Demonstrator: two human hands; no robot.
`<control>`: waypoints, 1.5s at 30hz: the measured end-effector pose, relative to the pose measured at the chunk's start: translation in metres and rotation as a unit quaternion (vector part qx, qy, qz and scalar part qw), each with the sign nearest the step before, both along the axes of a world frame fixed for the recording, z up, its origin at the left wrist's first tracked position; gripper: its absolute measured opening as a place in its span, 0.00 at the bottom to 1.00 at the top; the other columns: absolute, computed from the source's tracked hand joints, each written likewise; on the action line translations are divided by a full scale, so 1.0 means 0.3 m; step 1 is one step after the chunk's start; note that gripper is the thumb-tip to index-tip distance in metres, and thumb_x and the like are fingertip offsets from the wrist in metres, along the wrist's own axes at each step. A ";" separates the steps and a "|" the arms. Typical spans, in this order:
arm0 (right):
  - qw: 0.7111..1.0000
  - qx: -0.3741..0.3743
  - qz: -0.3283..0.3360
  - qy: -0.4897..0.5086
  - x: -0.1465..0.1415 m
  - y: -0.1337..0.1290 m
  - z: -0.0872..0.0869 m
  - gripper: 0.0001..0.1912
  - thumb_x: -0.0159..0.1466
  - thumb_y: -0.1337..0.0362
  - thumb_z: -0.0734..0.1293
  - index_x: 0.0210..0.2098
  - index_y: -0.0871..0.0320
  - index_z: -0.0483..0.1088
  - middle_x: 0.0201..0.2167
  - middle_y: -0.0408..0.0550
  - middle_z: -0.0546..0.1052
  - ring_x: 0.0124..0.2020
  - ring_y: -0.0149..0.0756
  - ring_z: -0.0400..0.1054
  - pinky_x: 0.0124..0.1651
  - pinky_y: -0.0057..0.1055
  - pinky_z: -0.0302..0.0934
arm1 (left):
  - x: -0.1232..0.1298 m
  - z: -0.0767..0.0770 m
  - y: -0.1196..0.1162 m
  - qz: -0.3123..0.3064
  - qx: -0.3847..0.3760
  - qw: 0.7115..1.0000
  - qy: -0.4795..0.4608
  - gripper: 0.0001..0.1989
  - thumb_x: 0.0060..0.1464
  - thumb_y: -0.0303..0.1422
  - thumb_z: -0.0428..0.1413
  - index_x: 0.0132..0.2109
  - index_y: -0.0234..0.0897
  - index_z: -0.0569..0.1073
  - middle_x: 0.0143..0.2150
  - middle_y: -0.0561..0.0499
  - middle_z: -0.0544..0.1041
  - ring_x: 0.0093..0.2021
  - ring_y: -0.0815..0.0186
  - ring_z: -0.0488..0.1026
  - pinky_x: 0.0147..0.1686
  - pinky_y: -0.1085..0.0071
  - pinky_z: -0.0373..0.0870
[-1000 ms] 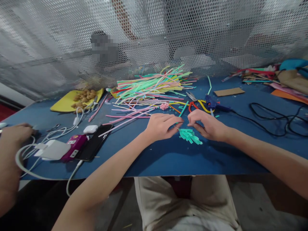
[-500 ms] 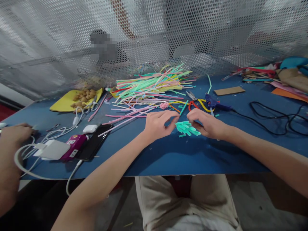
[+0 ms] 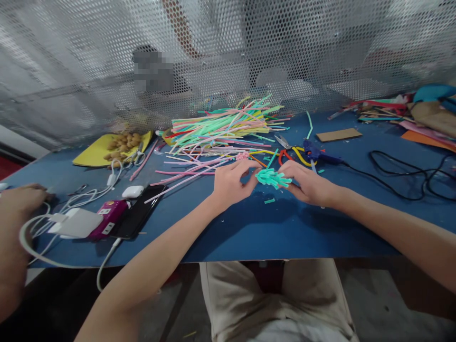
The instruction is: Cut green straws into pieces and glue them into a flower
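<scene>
A bushy cluster of short teal pipe cleaner pieces (image 3: 272, 178) is held above the table, between my two hands. My left hand (image 3: 235, 181) pinches its left end with thumb and forefinger. On the other side, the fingers of my right hand (image 3: 302, 181) close on the right end. A straight teal pipe cleaner stem (image 3: 273, 158) sticks up behind the cluster; where it joins is hidden. One loose teal snippet (image 3: 270, 201) lies on the table just below. Beyond my hands are a small pink pipe cleaner cluster (image 3: 242, 156) and scissors (image 3: 283, 142).
A heap of colourful pipe cleaners (image 3: 224, 123) lies against the perforated metal screen (image 3: 221, 57). A blue glue gun (image 3: 313, 151) with black cord and a cardboard strip (image 3: 338, 135) are at right. A phone (image 3: 137, 216), white cables and another person's hand (image 3: 26, 197) are at left.
The teal cluster has risen slightly and turned, its spread tips now pointing more to the right. My left hand has shifted a little up and left with it.
</scene>
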State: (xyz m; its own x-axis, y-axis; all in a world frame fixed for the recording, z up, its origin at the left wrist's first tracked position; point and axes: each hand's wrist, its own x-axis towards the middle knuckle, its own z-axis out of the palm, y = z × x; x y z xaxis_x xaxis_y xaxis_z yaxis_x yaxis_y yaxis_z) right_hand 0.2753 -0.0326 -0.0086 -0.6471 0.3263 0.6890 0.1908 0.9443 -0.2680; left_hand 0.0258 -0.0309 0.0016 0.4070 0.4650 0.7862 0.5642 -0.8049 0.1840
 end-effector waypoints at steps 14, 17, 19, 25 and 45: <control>0.990 -0.108 -0.069 -0.058 0.015 0.002 -0.011 0.04 0.71 0.62 0.65 0.44 0.55 0.67 0.38 0.49 0.78 0.38 0.40 0.74 0.42 0.35 0.69 | -0.002 0.011 -0.011 0.023 -0.010 1.000 -0.011 0.12 0.59 0.32 0.58 0.50 0.37 0.75 0.41 0.49 0.82 0.31 0.71 0.77 0.31 0.76 0.68; 0.990 -0.116 -0.042 -0.062 0.008 0.003 -0.004 0.03 0.72 0.64 0.63 0.41 0.55 0.64 0.38 0.49 0.75 0.38 0.38 0.71 0.43 0.35 0.68 | -0.004 0.016 -0.019 0.025 -0.015 1.000 0.000 0.16 0.61 0.37 0.58 0.53 0.35 0.72 0.42 0.46 0.81 0.35 0.68 0.77 0.32 0.74 0.69; 0.990 -0.129 -0.023 -0.052 0.004 0.005 -0.001 0.04 0.72 0.64 0.64 0.40 0.55 0.63 0.38 0.49 0.74 0.39 0.38 0.70 0.43 0.36 0.67 | -0.004 0.015 -0.018 0.023 -0.014 1.000 0.009 0.16 0.63 0.40 0.58 0.52 0.34 0.71 0.41 0.46 0.79 0.34 0.67 0.76 0.33 0.73 0.68; 0.992 -0.124 0.008 -0.012 -0.006 0.000 0.009 0.09 0.71 0.67 0.64 0.36 0.54 0.58 0.36 0.46 0.71 0.37 0.34 0.67 0.41 0.33 0.65 | -0.004 0.005 -0.001 -0.018 -0.028 0.999 -0.027 0.09 0.63 0.37 0.59 0.42 0.36 0.69 0.27 0.57 0.65 0.23 0.73 0.58 0.27 0.73 0.57; 0.993 0.096 -0.058 0.017 0.007 0.011 0.003 0.11 0.67 0.57 0.73 0.42 0.55 0.71 0.37 0.48 0.78 0.40 0.40 0.72 0.44 0.37 0.67 | 0.022 0.033 -0.018 -0.200 -0.191 0.961 -0.018 0.14 0.64 0.40 0.60 0.33 0.35 0.73 0.25 0.58 0.58 0.24 0.74 0.53 0.26 0.74 0.51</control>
